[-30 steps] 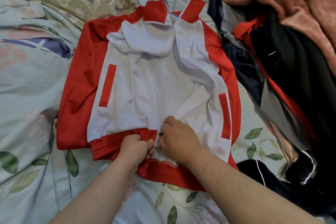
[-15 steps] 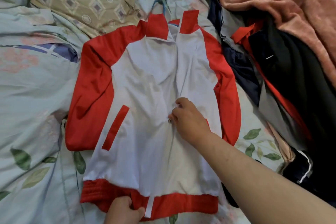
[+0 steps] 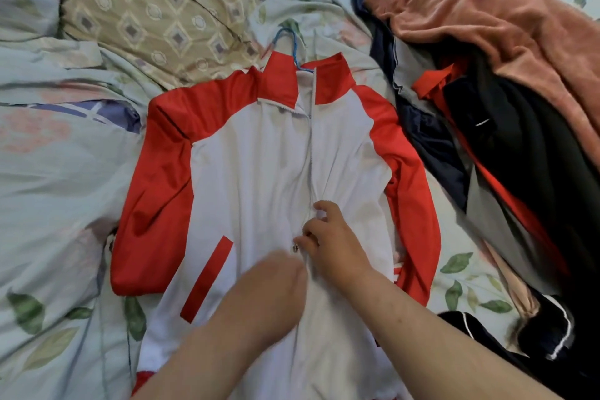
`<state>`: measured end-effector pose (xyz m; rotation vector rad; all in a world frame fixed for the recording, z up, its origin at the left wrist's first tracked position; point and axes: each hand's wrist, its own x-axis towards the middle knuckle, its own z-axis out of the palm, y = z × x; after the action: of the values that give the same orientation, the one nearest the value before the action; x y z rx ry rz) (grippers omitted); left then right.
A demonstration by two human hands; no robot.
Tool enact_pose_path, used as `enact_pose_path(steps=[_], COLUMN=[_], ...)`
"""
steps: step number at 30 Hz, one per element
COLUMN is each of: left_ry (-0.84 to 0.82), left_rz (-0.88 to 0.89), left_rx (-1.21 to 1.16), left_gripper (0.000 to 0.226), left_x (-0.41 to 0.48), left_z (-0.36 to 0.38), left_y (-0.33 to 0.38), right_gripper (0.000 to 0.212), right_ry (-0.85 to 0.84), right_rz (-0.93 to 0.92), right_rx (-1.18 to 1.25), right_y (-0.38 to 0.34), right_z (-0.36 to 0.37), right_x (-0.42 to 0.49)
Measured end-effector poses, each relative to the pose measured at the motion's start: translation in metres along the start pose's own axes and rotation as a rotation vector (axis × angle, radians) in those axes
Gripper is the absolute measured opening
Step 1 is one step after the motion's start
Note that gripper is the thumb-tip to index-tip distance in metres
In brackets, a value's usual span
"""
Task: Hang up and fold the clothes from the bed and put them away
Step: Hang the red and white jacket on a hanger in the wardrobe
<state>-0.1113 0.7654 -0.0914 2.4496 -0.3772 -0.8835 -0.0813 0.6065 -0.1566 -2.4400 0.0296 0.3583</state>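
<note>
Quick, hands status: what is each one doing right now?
Left hand: blurred, on the jacket front; grip cannot be told.
Right hand: closed, pinching the zipper pull.

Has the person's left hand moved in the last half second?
Yes. The left hand has left the red hem and gone up the jacket front to just beside the zipper pull.
</note>
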Motion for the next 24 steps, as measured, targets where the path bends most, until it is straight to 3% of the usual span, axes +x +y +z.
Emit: enact_pose_path(steps=[1,2,4,6,8,14,16,24], left_ry=[0.172,0.284,0.268,0.251,0.234,0.303,0.253,0.388], left_rz=[0.035,0.03,-0.031,-0.042,-0.024,-0.008,-0.026,0.058], left_rx=[-0.048,0.003,0.122,0.284,0.368,0.313,0.328,0.294], left_gripper=[0.026,0.049,0.094,0.118,0.121,0.125,0.126,0.113], left_x=[0.024,0.045,0.067,0.073,0.073,0.073,0.074,0.082], left_z=[-0.008,-0.009,0.0,0.02,0.037,0.042,0.039,0.036], left_y=[-0.006,-0.013,-0.031,-0.052,-0.067,-0.07,-0.069,-0.067], right_gripper=[0.024,0.022,0.018,0.019,0.022,0.025,0.024,0.024], right_ry=[0.009,0.017,0.023,0.002,-0.025,0.011,0.036,0.187], right_rz=[0.007,0.01,0.016,-0.012,-0.073,-0.166,-0.154,-0.093], right_rx=[0.012,0.027,0.067,0.063,-0.003,-0.137,-0.174,-0.045], right_y=[0.001,0.002,0.006,0.01,0.011,0.001,-0.001,0.017], right_z=[-0.001,-0.003,-0.009,-0.014,-0.017,-0.043,-0.052,-0.031], right_x=[0.001,0.003,0.01,0.017,0.023,0.079,0.108,0.145])
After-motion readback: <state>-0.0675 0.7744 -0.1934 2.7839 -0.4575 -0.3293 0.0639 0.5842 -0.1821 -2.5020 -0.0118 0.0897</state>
